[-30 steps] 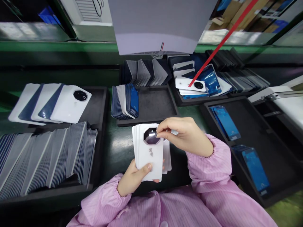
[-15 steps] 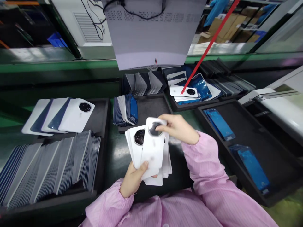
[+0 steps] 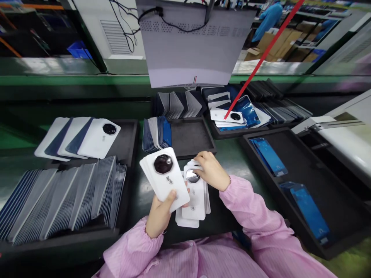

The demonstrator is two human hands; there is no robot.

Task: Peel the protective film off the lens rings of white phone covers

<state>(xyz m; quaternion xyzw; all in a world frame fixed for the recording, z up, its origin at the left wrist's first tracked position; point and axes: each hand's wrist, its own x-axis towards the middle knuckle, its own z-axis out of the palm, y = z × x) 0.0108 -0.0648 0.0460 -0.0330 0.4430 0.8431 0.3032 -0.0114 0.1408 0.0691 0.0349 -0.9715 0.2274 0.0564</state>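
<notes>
Black foam tray (image 3: 127,133) of upright white phone back covers at left, green bench (image 3: 232,154) beneath, left hand (image 3: 160,214) clasping a fanned stack of covers (image 3: 165,177), right hand (image 3: 211,170) pinching the top of a single cover (image 3: 194,195) on a small pile (image 3: 185,222) just beside the stack.

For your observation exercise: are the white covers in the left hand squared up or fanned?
Fanned: the white covers in the left hand show staggered edges.
</notes>
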